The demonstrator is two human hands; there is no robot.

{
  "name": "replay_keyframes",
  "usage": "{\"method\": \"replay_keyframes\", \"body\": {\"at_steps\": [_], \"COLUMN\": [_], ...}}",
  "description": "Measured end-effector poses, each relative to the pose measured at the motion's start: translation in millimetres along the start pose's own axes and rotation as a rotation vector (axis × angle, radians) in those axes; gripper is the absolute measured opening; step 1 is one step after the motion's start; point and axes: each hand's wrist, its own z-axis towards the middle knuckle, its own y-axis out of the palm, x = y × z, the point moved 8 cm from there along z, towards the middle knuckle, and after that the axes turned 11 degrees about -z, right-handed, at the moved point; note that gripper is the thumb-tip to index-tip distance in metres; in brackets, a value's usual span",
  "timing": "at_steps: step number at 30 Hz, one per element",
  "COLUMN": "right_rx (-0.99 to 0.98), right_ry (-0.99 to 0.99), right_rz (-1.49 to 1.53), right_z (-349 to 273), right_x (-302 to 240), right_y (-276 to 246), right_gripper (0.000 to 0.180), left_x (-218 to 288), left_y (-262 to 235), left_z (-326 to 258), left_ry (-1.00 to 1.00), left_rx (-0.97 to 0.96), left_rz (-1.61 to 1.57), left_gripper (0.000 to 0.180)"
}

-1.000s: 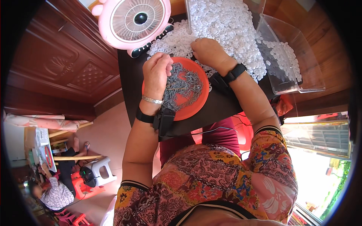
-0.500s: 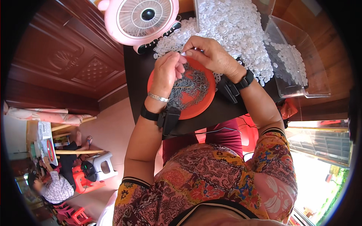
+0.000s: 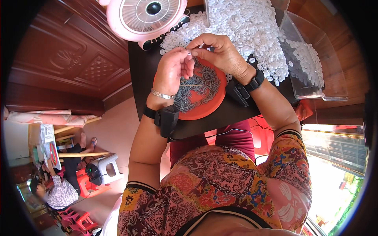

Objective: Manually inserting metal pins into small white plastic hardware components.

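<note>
Over the far edge of an orange-red round plate [image 3: 204, 112], my two hands meet at the fingertips. My left hand [image 3: 171, 72] is closed in a pinch on a small white piece [image 3: 189, 54], its other fingers curled. My right hand [image 3: 224, 57] pinches at the same spot with thumb and forefinger; what lies between those fingertips is too small to make out. Many small grey screw-like pieces [image 3: 208, 80] are spread in the plate below, with a thin tan stick [image 3: 192, 85] across them. Just beyond my hands lies a big heap of white oval pieces with holes [image 3: 244, 23].
A pink fan [image 3: 147, 19] stands at the table's far left. To the right, a clear plastic bin [image 3: 315, 92] holds more white pieces. Dark table top [image 3: 197, 129] shows in front of the plate. Far left, another person [image 3: 63, 192] sits by red stools.
The view has shifted slightly. My hands stay together at the fingertips; my left hand has turned a little, so its curled fingers show more.
</note>
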Motion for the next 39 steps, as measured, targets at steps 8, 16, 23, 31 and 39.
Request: {"method": "replay_keyframes", "body": {"at_steps": [8, 16, 23, 31, 39], "right_rx": [0.076, 0.128, -0.277, -0.316, -0.32], "right_ry": [-0.17, -0.167, -0.269, -0.337, -0.236], "right_rz": [-0.171, -0.285, -0.687, -0.875, -0.644], "right_z": [-2.5, -2.7, -15.8, -18.2, -14.9], "right_x": [-17.1, -22.7, -11.9, -8.3, -14.0], "right_y": [-3.0, -9.6, 27.7, 49.8, 36.7], "right_gripper": [0.019, 0.015, 0.009, 0.012, 0.011], "left_x": [6.3, 9.8, 23.1, 25.0, 30.9], "left_y": [3.9, 3.9, -5.0, 0.9, -2.5], "left_z": [-4.0, -4.6, -4.8, -7.2, -10.7], "left_ry": [0.068, 0.031, 0.157, 0.189, 0.232], "left_rx": [0.035, 0.031, 0.153, 0.138, 0.181], "left_rz": [0.188, 0.242, 0.232, 0.227, 0.217], "left_gripper": [0.021, 0.024, 0.024, 0.024, 0.021]}}
